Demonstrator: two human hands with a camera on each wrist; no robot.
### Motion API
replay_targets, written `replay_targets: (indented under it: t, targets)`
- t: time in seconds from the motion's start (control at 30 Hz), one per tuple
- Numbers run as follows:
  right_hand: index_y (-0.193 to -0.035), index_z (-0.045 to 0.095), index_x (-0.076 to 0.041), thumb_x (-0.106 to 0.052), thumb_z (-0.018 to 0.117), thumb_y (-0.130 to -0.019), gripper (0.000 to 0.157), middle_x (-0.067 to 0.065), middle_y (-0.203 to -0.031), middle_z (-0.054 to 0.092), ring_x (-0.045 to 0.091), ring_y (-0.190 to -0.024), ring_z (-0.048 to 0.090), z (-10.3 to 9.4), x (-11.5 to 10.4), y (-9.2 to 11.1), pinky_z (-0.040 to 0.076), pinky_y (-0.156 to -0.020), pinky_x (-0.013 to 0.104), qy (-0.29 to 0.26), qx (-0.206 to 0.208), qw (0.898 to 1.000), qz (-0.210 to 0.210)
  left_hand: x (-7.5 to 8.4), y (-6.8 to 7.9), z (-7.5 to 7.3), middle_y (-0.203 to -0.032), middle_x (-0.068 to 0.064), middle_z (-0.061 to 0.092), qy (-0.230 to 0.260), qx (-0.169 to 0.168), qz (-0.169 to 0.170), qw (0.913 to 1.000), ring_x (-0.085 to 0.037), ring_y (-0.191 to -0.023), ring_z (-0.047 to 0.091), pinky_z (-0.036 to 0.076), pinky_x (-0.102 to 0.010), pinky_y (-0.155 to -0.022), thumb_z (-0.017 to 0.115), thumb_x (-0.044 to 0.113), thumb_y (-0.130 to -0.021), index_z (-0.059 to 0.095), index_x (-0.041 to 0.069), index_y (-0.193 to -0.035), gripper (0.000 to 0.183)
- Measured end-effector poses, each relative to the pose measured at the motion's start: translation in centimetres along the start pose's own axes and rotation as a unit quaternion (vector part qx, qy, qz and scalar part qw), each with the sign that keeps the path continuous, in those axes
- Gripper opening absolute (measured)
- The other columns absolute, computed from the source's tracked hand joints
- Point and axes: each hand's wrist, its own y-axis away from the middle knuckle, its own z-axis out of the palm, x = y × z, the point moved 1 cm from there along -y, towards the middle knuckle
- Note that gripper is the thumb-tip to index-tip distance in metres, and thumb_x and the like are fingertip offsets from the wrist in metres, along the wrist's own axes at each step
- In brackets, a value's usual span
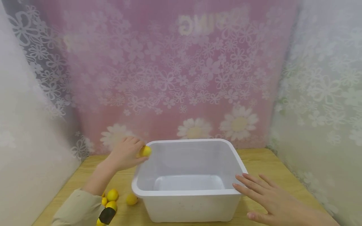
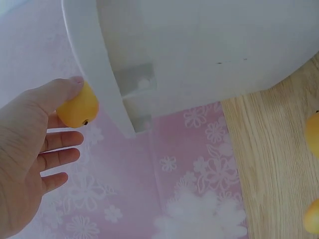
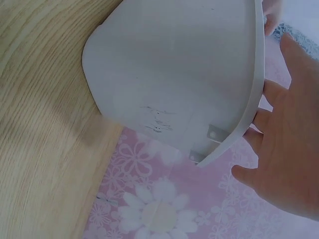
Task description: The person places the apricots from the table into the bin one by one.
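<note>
My left hand [image 1: 128,154] pinches a small round yellow fruit [image 1: 145,151] between thumb and index finger, at the left rim of a white plastic basin [image 1: 189,207]. In the left wrist view, the fruit [image 2: 79,107] shows a dark stem spot, and the other fingers stand apart from it. My right hand [image 1: 267,196] lies at the basin's right side with its fingers spread, their tips at the rim. The right wrist view shows those fingers reaching behind the rim [image 3: 258,74], nothing gripped. The visible basin floor [image 1: 189,182] is bare.
More yellow fruits [image 1: 112,195] lie on the wooden table [image 1: 254,157] left of the basin, one [image 1: 131,199] close against its side. A black object [image 1: 107,215] is near the left sleeve. Flowered curtains [image 1: 181,78] enclose the back and sides.
</note>
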Motion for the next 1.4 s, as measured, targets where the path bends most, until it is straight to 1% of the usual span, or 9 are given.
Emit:
replay_targets:
  t: [0.2,0.33,0.43,0.6,0.73,0.87,1.0,1.17,1.4]
  targets:
    - [-0.143,0.037,-0.013,-0.049,0.060,-0.084,0.072,0.001,-0.150,0.028,0.015,-0.138,0.019,0.0,-0.1,-0.4,-0.005,-0.110,0.026,-0.006,-0.007,1.000,-0.001,0.6,-0.8,0.7,-0.091,-0.003,0.057,-0.022,-0.020,0.007,0.9995,-0.027,-0.094,0.051,0.038,-0.047,-0.089,0.071,0.038,-0.078,0.061,0.009,-0.095,0.034]
    - [-0.143,0.036,-0.012,-0.048,0.061,-0.084,0.073,0.000,-0.150,0.027,0.014,-0.138,0.018,0.0,0.0,-0.5,-0.005,-0.110,0.025,-0.010,-0.009,1.000,-0.005,0.8,-1.2,1.1,-0.091,-0.002,0.057,-0.034,-0.016,0.018,0.9991,-0.026,-0.093,0.051,0.038,-0.046,-0.089,0.071,0.037,-0.078,0.060,0.010,-0.096,0.035]
    - [-0.143,0.036,-0.013,-0.049,0.061,-0.084,0.074,0.000,-0.150,0.026,0.014,-0.138,0.017,0.1,0.1,-0.6,-0.005,-0.110,0.025,-0.009,-0.009,1.000,-0.007,0.7,-1.4,1.2,-0.094,-0.004,0.058,-0.043,-0.013,0.022,0.9987,-0.027,-0.095,0.051,0.038,-0.046,-0.088,0.071,0.036,-0.079,0.060,0.009,-0.102,0.037]
    - [-0.143,0.036,-0.013,-0.049,0.061,-0.083,0.074,-0.001,-0.150,0.026,0.013,-0.139,0.016,0.3,0.1,-0.6,-0.006,-0.110,0.024,-0.013,-0.012,1.000,-0.008,0.1,-1.5,1.1,-0.104,-0.010,0.059,-0.064,-0.006,0.017,0.9978,-0.032,-0.100,0.051,0.038,-0.048,-0.088,0.070,0.033,-0.081,0.059,0.006,-0.113,0.044]
    - [-0.143,0.036,-0.012,-0.047,0.064,-0.082,0.075,0.002,-0.149,0.030,0.012,-0.138,0.016,0.3,0.1,-0.6,-0.006,-0.110,0.024,-0.025,-0.010,1.000,-0.006,-0.3,-1.0,0.8,-0.105,-0.012,0.059,-0.064,0.002,0.007,0.9979,-0.033,-0.101,0.051,0.038,-0.049,-0.088,0.069,0.033,-0.082,0.059,0.004,-0.110,0.042]
    - [-0.142,0.037,-0.011,-0.047,0.066,-0.081,0.076,0.004,-0.147,0.033,0.012,-0.138,0.017,0.2,0.1,-0.5,-0.005,-0.110,0.024,-0.035,-0.008,0.999,-0.002,-0.6,-0.4,0.6,-0.100,-0.012,0.059,-0.059,0.011,0.001,0.9982,-0.033,-0.098,0.052,0.039,-0.050,-0.089,0.069,0.033,-0.082,0.059,0.003,-0.103,0.037]
    - [-0.143,0.036,-0.012,-0.047,0.065,-0.081,0.077,0.001,-0.148,0.031,0.011,-0.139,0.015,0.2,0.2,-0.5,-0.006,-0.110,0.024,-0.035,-0.014,0.999,0.001,-1.0,0.4,0.4,-0.101,-0.012,0.060,-0.059,0.022,-0.004,0.9980,-0.033,-0.099,0.053,0.040,-0.050,-0.089,0.069,0.032,-0.082,0.060,0.002,-0.103,0.037]
    - [-0.143,0.036,-0.012,-0.048,0.065,-0.081,0.077,0.000,-0.149,0.030,0.010,-0.139,0.015,0.2,0.2,-0.4,-0.006,-0.110,0.024,-0.034,-0.012,0.999,0.001,-1.7,1.4,0.3,-0.105,-0.014,0.061,-0.062,0.014,-0.020,0.9977,-0.035,-0.101,0.053,0.039,-0.051,-0.090,0.069,0.031,-0.082,0.059,0.000,-0.110,0.043]
    - [-0.142,0.037,-0.012,-0.047,0.065,-0.081,0.076,0.001,-0.148,0.031,0.010,-0.139,0.013,0.4,0.4,-0.2,-0.006,-0.110,0.023,-0.031,-0.015,0.999,0.005,-2.8,3.5,0.7,-0.097,-0.013,0.060,-0.062,0.014,-0.049,0.9968,-0.034,-0.095,0.055,0.040,-0.050,-0.090,0.069,0.031,-0.081,0.058,0.001,-0.101,0.038]
